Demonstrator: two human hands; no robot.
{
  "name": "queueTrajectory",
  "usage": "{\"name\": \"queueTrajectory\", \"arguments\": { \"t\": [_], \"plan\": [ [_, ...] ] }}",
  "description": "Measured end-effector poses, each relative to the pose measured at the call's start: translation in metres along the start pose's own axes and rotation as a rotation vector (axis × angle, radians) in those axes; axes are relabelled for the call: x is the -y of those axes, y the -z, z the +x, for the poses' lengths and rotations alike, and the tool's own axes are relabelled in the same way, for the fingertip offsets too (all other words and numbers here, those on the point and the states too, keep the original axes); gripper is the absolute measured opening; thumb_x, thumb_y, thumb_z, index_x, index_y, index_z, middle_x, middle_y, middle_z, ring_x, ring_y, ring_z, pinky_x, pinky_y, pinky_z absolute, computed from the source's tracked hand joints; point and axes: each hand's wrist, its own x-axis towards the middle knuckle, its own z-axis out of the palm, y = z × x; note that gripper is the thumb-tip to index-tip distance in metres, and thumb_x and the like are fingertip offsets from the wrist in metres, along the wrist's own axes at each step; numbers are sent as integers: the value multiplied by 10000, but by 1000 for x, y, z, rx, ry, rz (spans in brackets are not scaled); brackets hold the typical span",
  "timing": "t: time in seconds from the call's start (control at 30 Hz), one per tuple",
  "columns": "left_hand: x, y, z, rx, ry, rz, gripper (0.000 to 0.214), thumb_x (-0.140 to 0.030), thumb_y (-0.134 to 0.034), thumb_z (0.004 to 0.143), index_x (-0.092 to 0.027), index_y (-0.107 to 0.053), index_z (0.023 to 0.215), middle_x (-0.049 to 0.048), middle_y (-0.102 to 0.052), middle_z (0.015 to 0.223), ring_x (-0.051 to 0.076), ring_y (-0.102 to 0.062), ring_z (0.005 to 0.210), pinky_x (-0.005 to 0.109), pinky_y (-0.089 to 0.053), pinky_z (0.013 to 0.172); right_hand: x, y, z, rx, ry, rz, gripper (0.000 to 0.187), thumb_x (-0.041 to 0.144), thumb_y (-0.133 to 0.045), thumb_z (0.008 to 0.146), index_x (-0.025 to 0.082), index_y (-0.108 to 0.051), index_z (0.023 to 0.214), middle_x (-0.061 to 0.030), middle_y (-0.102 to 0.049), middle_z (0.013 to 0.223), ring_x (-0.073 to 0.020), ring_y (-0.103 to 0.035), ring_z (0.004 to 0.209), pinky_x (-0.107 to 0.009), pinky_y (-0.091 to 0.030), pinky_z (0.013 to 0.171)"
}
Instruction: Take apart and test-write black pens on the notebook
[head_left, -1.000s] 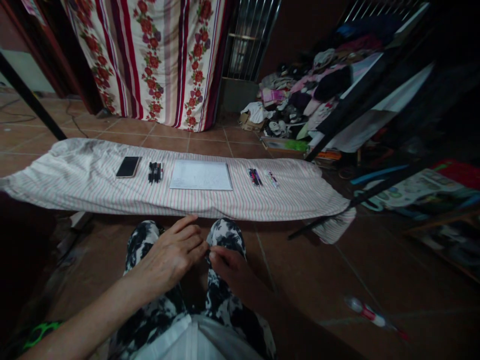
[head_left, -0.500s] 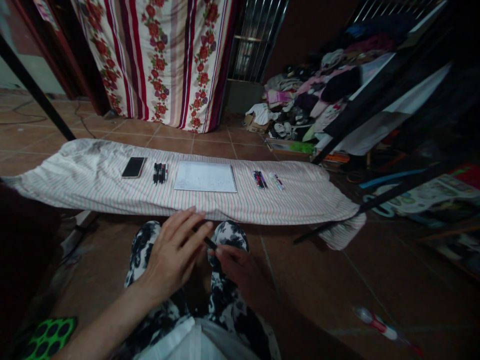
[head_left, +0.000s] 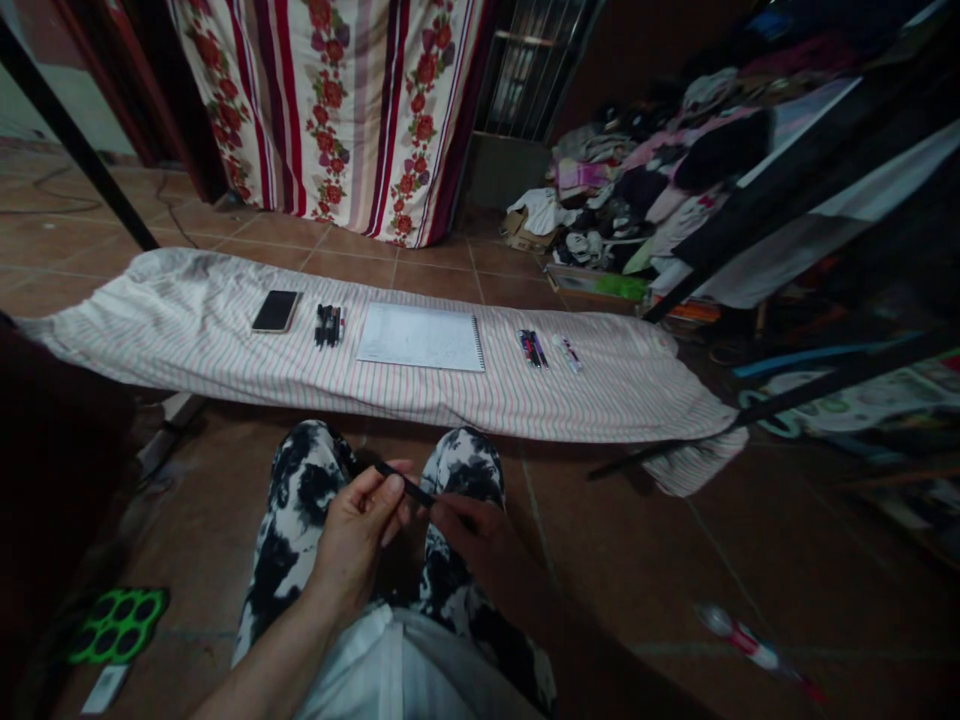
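Over my knees, my left hand [head_left: 360, 530] pinches one end of a thin black pen [head_left: 405, 485] between thumb and fingers. My right hand [head_left: 472, 530], in shadow, grips the pen's other end with closed fingers. Both hands hover above my black-and-white patterned trousers [head_left: 300, 500]. Ahead on the floor lies a striped cloth [head_left: 187, 340]. On it lie a phone [head_left: 275, 311], a bunch of dark pens [head_left: 328, 325], a spiral notebook [head_left: 421, 338], more pens [head_left: 532, 348] and a white marker [head_left: 567, 353].
A flowered curtain [head_left: 352, 100] hangs behind the cloth. A heap of clothes [head_left: 637, 190] lies at the back right, with dark metal bars [head_left: 795, 170] crossing the right side. A green perforated object [head_left: 120, 625] sits at the lower left, and a small bottle [head_left: 739, 640] lies on the tiles at the lower right.
My left hand went from flat, spread fingers to a pinch on the black pen. The camera tipped down and the green object came into view.
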Motion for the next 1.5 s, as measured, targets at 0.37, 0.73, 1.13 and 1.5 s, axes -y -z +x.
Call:
{"name": "queueTrajectory", "arguments": {
  "t": [0.37,0.73,1.13,1.5],
  "plan": [
    [5,3,-14,27,-110,3,193,-317,-641,734,-146,-604,815,-28,-581,540,81,-501,505,190,-384,546,4,0,-22,44,54,-134,226,303,-397,854,172,-456,1028,-12,-598,759,-131,-510,650,-249,-374,608],
    [9,10,-22,18,-147,54,169,-314,-617,763,-159,-603,830,-32,-605,546,79,-536,521,185,-423,580,2,-8,-30,-40,32,-134,129,278,-419,844,177,-492,877,-21,-596,782,-133,-541,703,-254,-380,645],
    [34,27,-23,-219,193,-140,252,-224,-815,497,-128,-631,640,1,-656,634,82,-615,571,165,-515,589,-6,3,-13,196,-357,335,164,294,-501,765,191,-425,868,106,-332,500,-47,-290,430,-182,-197,430],
    [27,67,-26,264,340,320,232,-270,-763,576,-133,-721,758,27,-622,536,93,-505,456,207,-409,475,-17,16,-18,485,-274,-11,83,201,-471,766,171,-444,838,74,-482,532,-54,-384,437,-171,-289,427]
  ]
}}
